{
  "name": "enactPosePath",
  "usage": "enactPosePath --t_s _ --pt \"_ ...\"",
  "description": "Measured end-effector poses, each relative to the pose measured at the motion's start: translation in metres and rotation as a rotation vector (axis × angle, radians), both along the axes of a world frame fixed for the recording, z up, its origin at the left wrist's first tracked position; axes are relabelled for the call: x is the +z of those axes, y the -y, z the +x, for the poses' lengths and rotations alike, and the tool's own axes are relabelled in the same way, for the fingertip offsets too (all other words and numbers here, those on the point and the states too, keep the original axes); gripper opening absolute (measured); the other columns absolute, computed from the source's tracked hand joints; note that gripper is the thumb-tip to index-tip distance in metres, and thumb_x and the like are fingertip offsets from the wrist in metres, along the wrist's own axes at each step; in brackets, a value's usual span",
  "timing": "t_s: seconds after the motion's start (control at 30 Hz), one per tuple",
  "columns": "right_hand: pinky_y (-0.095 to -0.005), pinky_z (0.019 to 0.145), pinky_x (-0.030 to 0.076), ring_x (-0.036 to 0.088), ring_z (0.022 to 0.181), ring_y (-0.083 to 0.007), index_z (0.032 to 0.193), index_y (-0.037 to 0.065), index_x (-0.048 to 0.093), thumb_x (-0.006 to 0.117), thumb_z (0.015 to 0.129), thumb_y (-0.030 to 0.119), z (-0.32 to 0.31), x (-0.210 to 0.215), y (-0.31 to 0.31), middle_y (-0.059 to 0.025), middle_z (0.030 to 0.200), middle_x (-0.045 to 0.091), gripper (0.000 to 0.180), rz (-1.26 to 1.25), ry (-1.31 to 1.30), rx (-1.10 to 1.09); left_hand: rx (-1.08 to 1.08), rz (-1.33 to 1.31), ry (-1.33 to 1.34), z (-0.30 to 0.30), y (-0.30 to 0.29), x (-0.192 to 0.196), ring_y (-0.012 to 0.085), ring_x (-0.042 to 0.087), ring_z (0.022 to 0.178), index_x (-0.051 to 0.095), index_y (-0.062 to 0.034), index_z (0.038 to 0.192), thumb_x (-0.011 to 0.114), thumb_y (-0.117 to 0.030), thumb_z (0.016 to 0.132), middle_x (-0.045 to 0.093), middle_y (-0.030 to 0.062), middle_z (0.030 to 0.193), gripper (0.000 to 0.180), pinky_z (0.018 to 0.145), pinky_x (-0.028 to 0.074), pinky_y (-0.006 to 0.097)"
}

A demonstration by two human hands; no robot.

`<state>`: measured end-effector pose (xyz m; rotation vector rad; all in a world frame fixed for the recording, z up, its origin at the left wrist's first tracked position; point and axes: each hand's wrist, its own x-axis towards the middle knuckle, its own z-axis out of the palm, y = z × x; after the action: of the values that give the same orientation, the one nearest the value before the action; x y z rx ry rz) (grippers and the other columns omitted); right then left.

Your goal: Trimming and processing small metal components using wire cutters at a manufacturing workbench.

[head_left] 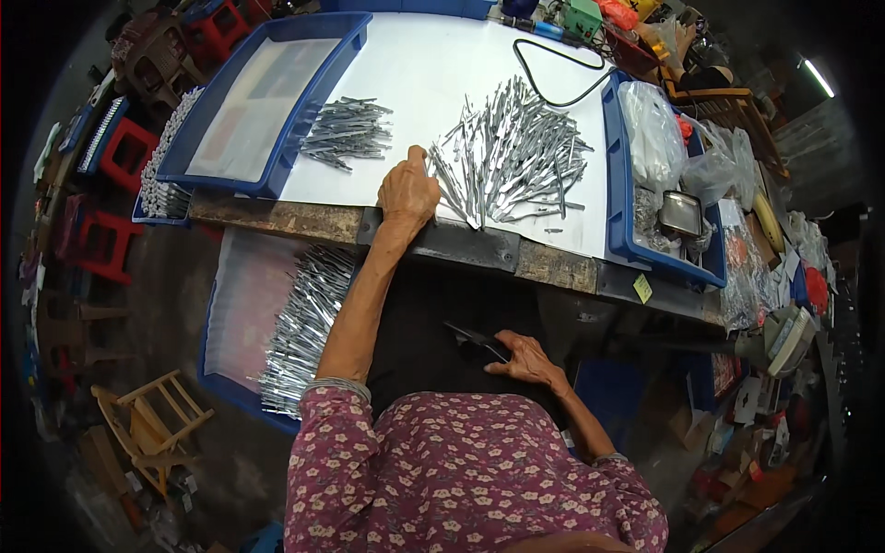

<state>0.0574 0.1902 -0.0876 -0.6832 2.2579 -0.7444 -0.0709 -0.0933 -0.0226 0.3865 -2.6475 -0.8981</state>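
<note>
With my left hand [408, 192], fingers bent, I reach the left side of the big heap of metal sticks [525, 157]; whether I pinch one, I cannot tell. My right hand [527, 359], below the table edge [558, 268], grasps a dark, slim tool [477, 341]. A blue tray [309, 106] hems in the small heap [348, 132]; a second tray [616, 166] with plastic bags [650, 138] stands rightward. A yellow label [643, 288] bears marks too small to read.

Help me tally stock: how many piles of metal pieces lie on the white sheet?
2: a smaller pile beside the left blue tray, and a larger pile to the right of the left hand.
</note>
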Motion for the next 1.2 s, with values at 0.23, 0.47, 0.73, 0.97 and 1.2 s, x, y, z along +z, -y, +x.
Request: enactPosePath --t_s 0.23,0.47,0.73,0.97,1.2 --pt "-0.0292 0.059 0.037 0.046 0.066 -0.0131 0.098 0.000 0.057 0.073 0.063 0.030 -0.001 0.032 0.001 -0.0029 0.072 0.050 0.048 -0.272 0.322 -0.214 -0.035 0.582 -0.158 0.007 0.014 -0.006 0.0179 0.056 0.053 0.053 0.0019 0.100 0.057 -0.006 0.071 0.059 0.0110 0.060 0.030 0.052 0.043 0.029" --pt "-0.0243 0.060 0.038 0.046 0.068 -0.0089 0.098 0.002 0.056 0.074 0.065 0.031 -0.013 0.070 0.024 0.0003 0.073 0.050 0.048 -0.521 0.278 -0.294 -0.224 1.227 -0.259 0.028 0.012 0.015 0.0094 0.056 0.060 0.057 0.0059 0.097 0.062 -0.004 0.077 0.063 0.0095 0.073 0.023 0.054 0.044 0.019" --pt "-0.0257 0.060 0.040 0.048 0.065 -0.0121 0.101 0.000 0.053 0.073 0.066 0.022 -0.030 0.096 0.058 -0.0023 0.074 0.050 0.046 -0.502 -0.279 -0.418 -0.380 1.740 -0.072 0.057 -0.008 0.024 0.0102 0.053 0.063 0.058 0.0027 0.093 0.056 -0.010 0.085 0.061 0.0091 0.081 0.016 0.055 0.042 0.019" --pt "-0.0344 0.062 0.043 0.053 0.070 -0.0303 0.101 -0.001 0.049 0.074 0.063 0.013 -0.039 0.095 0.065 -0.0146 0.082 0.051 0.047 -0.484 -0.796 -0.338 -0.369 1.785 -0.099 0.071 -0.030 0.033 0.0059 0.046 0.056 0.058 0.0000 0.089 0.057 -0.009 0.084 0.056 0.0008 0.071 0.010 0.046 0.036 0.018" --pt "-0.0367 0.056 0.041 0.050 0.065 -0.0327 0.100 0.000 0.048 0.072 0.063 0.009 -0.040 0.091 0.066 -0.0151 0.077 0.048 0.045 -0.416 -0.960 -0.309 -0.359 1.787 -0.116 0.074 -0.034 0.032 0.0037 0.040 0.052 0.056 0.0002 0.091 0.053 -0.008 0.086 0.056 0.0011 0.074 0.010 0.043 0.031 0.015"
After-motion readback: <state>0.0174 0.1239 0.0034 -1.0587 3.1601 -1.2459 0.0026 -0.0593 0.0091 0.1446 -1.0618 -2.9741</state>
